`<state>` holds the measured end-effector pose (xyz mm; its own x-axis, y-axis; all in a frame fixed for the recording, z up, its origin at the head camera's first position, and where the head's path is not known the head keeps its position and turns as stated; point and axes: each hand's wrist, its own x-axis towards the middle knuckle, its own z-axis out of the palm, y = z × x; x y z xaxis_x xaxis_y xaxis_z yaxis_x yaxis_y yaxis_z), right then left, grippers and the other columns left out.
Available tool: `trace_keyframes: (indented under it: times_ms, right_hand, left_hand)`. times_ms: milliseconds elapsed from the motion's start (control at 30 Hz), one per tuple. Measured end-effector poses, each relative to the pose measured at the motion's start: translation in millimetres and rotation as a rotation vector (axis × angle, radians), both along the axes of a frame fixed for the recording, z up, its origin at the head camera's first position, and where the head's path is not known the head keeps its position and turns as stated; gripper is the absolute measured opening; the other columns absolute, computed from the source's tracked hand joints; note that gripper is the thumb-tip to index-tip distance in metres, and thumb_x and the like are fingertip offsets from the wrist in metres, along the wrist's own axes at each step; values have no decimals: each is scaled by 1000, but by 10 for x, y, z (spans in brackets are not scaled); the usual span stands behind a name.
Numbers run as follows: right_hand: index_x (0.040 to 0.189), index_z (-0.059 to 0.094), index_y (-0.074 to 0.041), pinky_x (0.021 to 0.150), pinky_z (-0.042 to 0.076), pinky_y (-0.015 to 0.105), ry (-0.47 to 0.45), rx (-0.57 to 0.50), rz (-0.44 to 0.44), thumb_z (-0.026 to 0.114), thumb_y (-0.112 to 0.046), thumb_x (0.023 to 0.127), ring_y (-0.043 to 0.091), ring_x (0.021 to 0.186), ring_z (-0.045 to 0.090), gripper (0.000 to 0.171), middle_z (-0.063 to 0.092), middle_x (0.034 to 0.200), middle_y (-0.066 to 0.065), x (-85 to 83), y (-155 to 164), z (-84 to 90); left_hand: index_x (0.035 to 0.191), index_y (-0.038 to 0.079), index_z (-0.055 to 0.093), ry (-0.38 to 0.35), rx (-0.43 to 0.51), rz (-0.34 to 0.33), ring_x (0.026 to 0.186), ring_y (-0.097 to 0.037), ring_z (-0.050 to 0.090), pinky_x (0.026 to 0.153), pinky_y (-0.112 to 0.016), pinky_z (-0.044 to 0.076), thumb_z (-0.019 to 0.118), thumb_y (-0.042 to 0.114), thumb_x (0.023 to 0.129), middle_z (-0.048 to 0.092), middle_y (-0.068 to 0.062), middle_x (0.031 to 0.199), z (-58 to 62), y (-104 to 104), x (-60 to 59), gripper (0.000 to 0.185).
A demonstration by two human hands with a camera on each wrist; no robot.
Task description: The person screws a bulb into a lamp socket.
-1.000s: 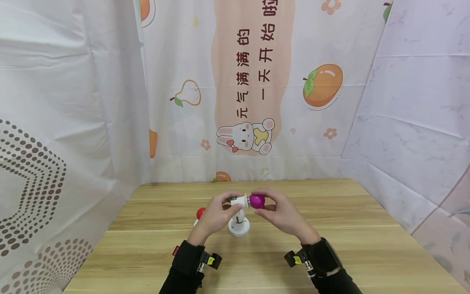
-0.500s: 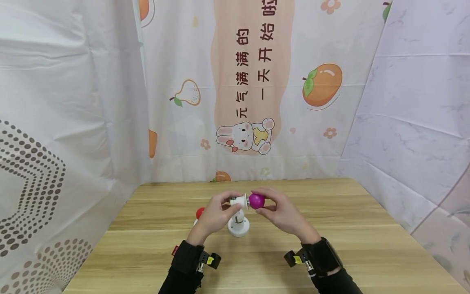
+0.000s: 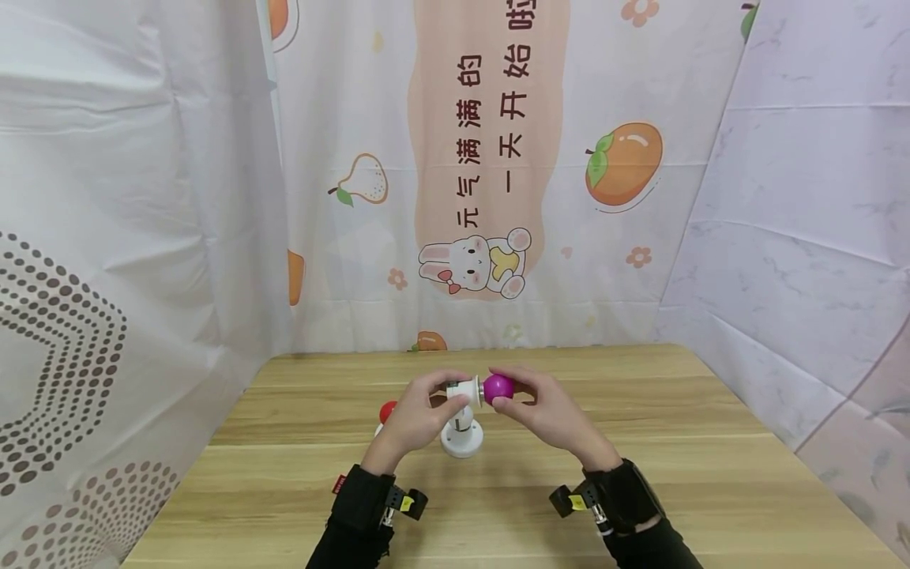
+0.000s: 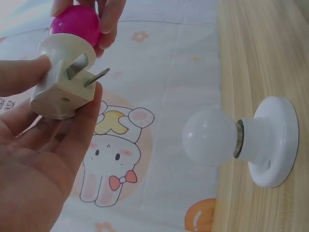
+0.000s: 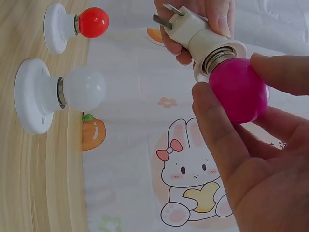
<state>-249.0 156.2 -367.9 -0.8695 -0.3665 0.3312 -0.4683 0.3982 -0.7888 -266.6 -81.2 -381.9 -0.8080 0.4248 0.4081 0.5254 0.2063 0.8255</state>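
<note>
My left hand point(image 3: 415, 415) grips a white plug-in lamp socket point(image 4: 63, 92), thumb on one side and fingers on the other, its two flat metal prongs sticking out. My right hand point(image 3: 550, 415) holds a magenta light bulb point(image 5: 239, 91) between thumb and fingers. The bulb's metal screw base sits at the socket's mouth, with some of the thread showing in the right wrist view. Both hands hold these pieces in the air above the table. Below and behind them, a white bulb point(image 4: 210, 137) stands upright in a round white lamp holder point(image 4: 282, 145).
A red bulb point(image 5: 93, 22) stands in another white holder point(image 5: 55, 29), partly behind the left hand in the head view. The wooden table point(image 3: 711, 474) runs back to a printed curtain point(image 3: 341, 253) with fruit and a rabbit.
The right hand's fingers have shifted slightly around the magenta bulb. The left hand and the socket stay in place.
</note>
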Motion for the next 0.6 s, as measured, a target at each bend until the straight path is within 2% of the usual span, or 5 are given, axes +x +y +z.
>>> trace_keyframes:
  times_ms: [133,233,400,600]
  right_hand:
    - [142,57,-4,81,57,31,-55,-18,-3,71,-27,97,22,103,68,53,65,127,13,8,-4,5]
    - [142,57,-2,82,57,30,-62,-33,9,71,-27,98,21,100,69,53,66,124,15,0,-5,-3]
    - [140,55,6,84,59,33,-114,-102,63,68,-24,100,27,101,69,51,64,122,21,-7,4,-15]
    - [130,60,8,79,61,37,-185,-141,81,62,-24,103,29,89,70,42,67,110,20,-17,3,-22]
  left_hand:
    - [127,4,66,2,-6,-1,103,-22,62,92,-35,55,68,11,98,65,-8,119,3,0,7,30]
    - [127,4,66,3,-9,-2,102,-21,61,92,-34,55,69,11,98,65,-8,119,5,2,11,30]
    - [127,6,67,-12,-15,-6,102,-20,61,92,-33,55,69,12,98,66,-7,119,-6,5,4,30]
    - [127,6,67,-16,-9,-11,106,-21,61,95,-35,54,70,12,98,65,-8,122,-23,4,1,30]
